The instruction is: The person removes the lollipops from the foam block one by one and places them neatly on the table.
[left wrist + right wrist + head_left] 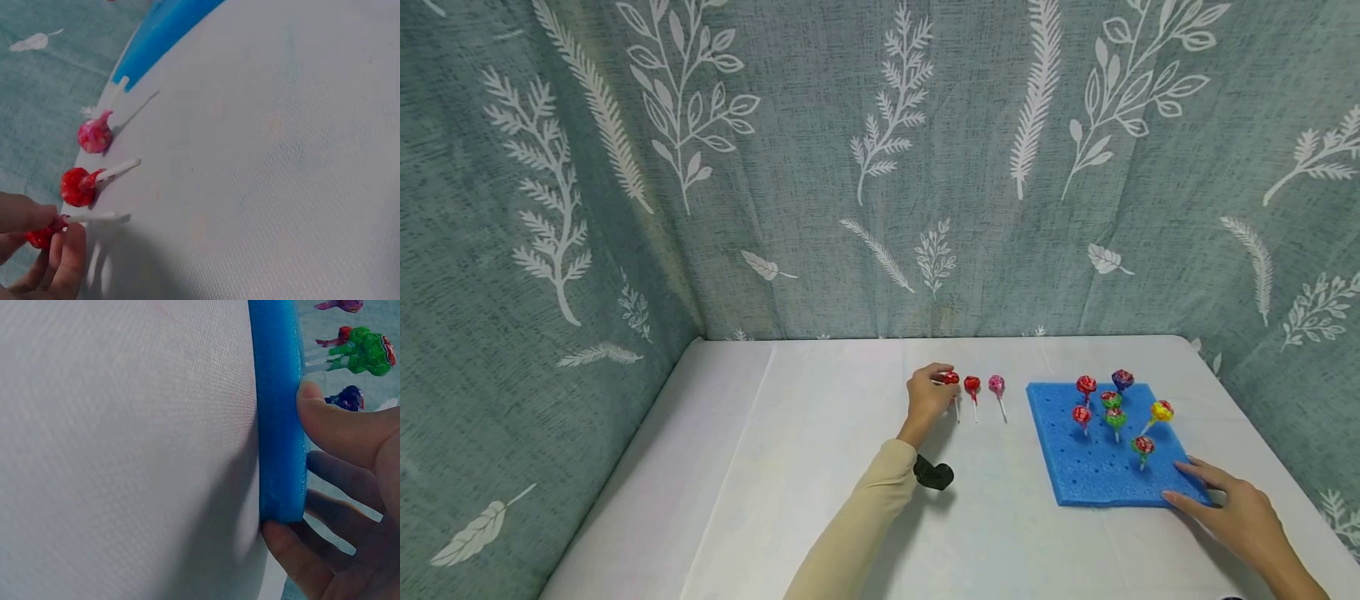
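My left hand (931,395) pinches the wrapped head of a red lollipop (41,237) between thumb and fingers, partly hiding it. Its white stick points back toward me, close to the white table. Beside it lie another red lollipop (972,385) and a pink lollipop (997,384), sticks also toward me. On the right, my right hand (1243,510) holds the near right corner of a blue foam board (1086,475), its thumb and fingers spread around that corner. Several lollipops stand in the board, among them a purple one (1122,380), a yellow one (1161,411) and a green one (1115,418).
Rows of small holes mark the board's top. A black strap end (934,475) hangs by my left wrist. The white table (805,467) reaches back to a green leaf-patterned curtain (805,167), which also hangs along both sides.
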`<state>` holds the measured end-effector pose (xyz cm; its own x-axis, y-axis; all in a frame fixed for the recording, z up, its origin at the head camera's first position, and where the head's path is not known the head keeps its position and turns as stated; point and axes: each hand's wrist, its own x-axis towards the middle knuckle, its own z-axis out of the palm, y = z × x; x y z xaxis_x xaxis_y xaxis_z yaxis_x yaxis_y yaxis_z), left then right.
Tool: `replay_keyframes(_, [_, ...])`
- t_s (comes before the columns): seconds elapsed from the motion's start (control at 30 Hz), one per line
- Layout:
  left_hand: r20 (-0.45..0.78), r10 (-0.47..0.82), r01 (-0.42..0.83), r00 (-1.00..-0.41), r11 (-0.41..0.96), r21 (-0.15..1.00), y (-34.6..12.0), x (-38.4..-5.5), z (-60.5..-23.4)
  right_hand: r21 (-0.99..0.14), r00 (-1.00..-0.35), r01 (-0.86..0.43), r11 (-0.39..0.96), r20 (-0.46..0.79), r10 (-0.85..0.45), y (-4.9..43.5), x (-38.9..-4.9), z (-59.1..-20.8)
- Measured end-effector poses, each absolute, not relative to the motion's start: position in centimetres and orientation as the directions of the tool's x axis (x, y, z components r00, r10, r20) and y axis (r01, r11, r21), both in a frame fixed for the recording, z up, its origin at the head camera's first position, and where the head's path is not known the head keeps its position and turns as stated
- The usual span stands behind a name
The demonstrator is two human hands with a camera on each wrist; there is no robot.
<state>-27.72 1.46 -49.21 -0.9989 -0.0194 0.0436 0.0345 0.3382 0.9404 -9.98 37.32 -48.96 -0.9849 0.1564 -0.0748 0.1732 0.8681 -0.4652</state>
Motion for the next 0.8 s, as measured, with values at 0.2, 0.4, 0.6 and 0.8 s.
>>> replay_keyframes(0.2, [0.045,-0.039,0.026,-0.998,0.403,0.915,1.79,-27.80,-49.41,-0.458,-0.985,0.173,0.872,-0.073,0.158,37.40,-10.00,-49.00])
replay_keyframes(0.4, [0.103,-0.054,0.067,-0.993,0.453,0.889,1.88,-27.66,-49.38,-0.457,-0.987,0.159,0.875,-0.063,0.147,37.30,-9.94,-49.00])
replay_keyframes(0.6, [0.139,-0.060,0.095,-0.988,0.471,0.877,1.95,-27.72,-49.30,-0.459,-0.985,0.175,0.871,-0.075,0.158,37.20,-9.91,-49.03])
replay_keyframes(0.8, [0.127,-0.075,0.077,-0.989,0.469,0.880,1.99,-27.75,-49.43,-0.451,-0.985,0.173,0.876,-0.064,0.162,37.29,-9.93,-49.05])
